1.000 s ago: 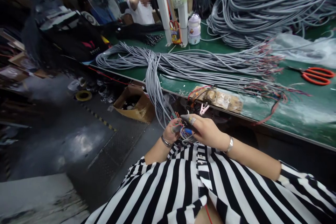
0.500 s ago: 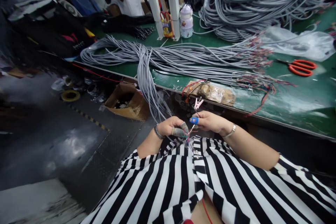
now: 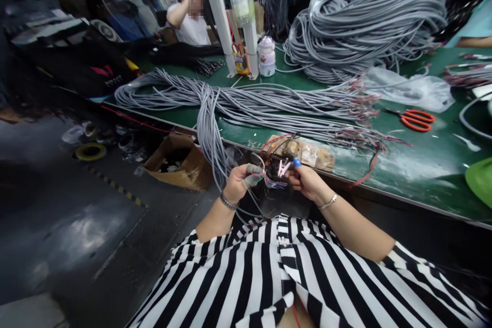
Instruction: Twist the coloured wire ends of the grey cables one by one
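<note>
Between the taped thumb and fingers of my left hand (image 3: 241, 181) is the end of a grey cable, its thin coloured wires (image 3: 273, 183) fanning out to the right. My right hand (image 3: 306, 182), a blue cover on one fingertip, is closed beside a pink clip (image 3: 283, 168) at the bench edge. What its fingers pinch, if anything, I cannot make out. Just behind the hands, a wooden block (image 3: 313, 154) wrapped in clear tape lies on the bench edge, with dark and red leads at its left end. A bundle of grey cables (image 3: 209, 123) hangs over the edge to the left.
Across the green bench (image 3: 423, 174) lie long grey cables with stripped ends, orange-handled scissors (image 3: 417, 120) and a plastic bag (image 3: 415, 89). A big cable coil (image 3: 365, 25) stands behind. An open cardboard box (image 3: 180, 161) is on the floor. Another person (image 3: 192, 23) sits across the bench.
Both hands have moved apart and forward toward the bench edge. My right hand has left the wires and is now beside the pink clip. The view has shifted slightly to the right.
</note>
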`<act>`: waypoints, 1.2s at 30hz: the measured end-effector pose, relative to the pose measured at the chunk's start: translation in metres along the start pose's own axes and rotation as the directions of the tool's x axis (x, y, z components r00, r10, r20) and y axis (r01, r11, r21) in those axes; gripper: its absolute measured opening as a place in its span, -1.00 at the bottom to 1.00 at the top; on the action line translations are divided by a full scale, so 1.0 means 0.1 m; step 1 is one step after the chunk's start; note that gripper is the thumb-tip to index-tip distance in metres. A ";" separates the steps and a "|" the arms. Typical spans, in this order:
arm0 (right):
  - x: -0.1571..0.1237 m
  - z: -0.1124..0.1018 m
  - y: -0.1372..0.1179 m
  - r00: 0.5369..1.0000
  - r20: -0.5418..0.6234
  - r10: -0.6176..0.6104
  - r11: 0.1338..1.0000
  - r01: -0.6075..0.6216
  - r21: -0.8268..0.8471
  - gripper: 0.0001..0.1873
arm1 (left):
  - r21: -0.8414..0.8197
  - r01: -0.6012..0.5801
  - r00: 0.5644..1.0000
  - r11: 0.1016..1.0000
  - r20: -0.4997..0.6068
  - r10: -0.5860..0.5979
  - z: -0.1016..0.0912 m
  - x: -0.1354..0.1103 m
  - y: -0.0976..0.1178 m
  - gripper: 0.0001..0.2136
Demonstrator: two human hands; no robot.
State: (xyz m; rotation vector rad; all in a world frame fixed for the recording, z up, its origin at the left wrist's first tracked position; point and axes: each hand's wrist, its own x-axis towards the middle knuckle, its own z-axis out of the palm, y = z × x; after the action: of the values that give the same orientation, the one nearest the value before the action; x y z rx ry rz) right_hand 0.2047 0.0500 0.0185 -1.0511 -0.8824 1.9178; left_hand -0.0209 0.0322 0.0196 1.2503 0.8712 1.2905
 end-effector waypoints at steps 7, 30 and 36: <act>0.13 0.08 0.05 0.996 -0.017 -0.089 0.994 0.090 0.067 -0.37 | 0.045 -0.061 0.991 0.997 -0.112 0.066 0.07 0.27 -0.04 -0.66; 0.20 0.21 0.10 0.998 -0.050 -0.036 0.954 0.049 0.295 -0.38 | 0.226 0.064 0.966 0.972 0.229 -0.117 0.21 0.16 -0.24 -0.68; 0.20 0.22 0.13 0.997 -0.073 -0.011 0.957 0.032 0.289 -0.37 | 0.262 0.055 0.955 0.963 0.269 -0.128 0.22 0.14 -0.23 -0.68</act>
State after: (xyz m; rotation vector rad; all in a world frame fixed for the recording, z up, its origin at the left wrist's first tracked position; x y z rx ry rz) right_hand 0.1737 0.0562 0.0098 -0.9213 -0.5485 1.9091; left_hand 0.0074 0.0450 0.0033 1.5327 0.8920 0.9159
